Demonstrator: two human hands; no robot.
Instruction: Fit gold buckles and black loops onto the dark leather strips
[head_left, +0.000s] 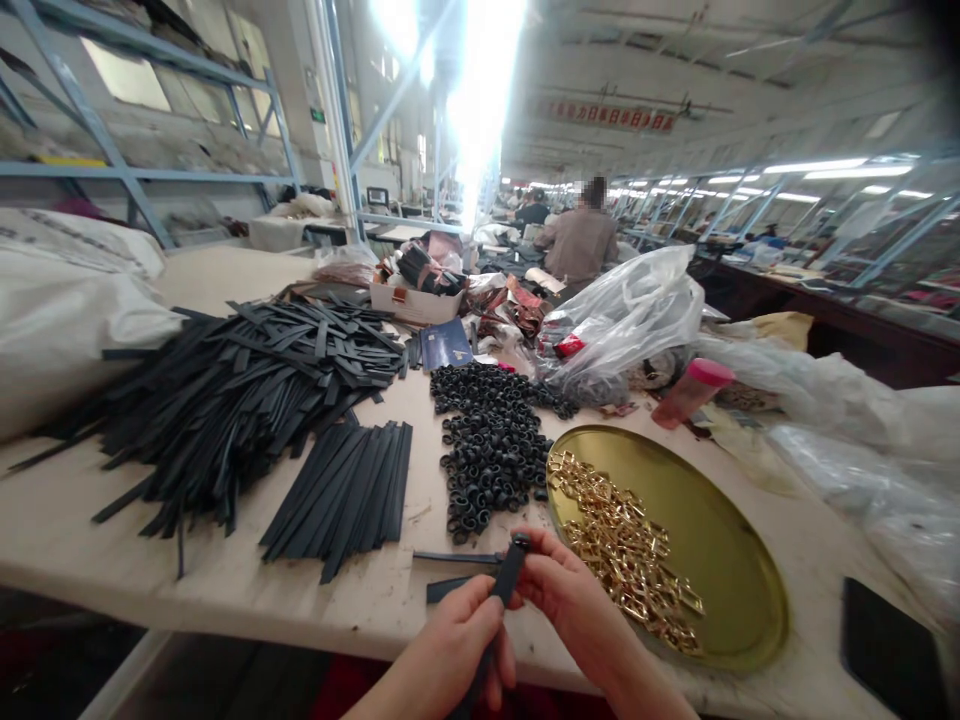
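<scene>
My left hand (466,635) is closed round a black strap (511,574) that slants up from the table's front edge. At the strap's upper end, the fingers of my right hand (568,592) pinch it, with a small dark loop showing at the tip; whether that is a separate piece I cannot tell. More black strips (448,588) lie just left of my hands. Beyond them is a heap of small black loops (491,455). Gold buckles (622,540) are spread over the left side of an oval gold tray (724,545), close to my right hand.
A neat row of black strips (345,495) and a large loose pile of them (255,390) cover the left. Behind stand a carton (416,303) and a clear plastic bag (622,320). A pink-lidded jar (694,390) leans beyond the tray; a dark flat slab (889,640) lies right.
</scene>
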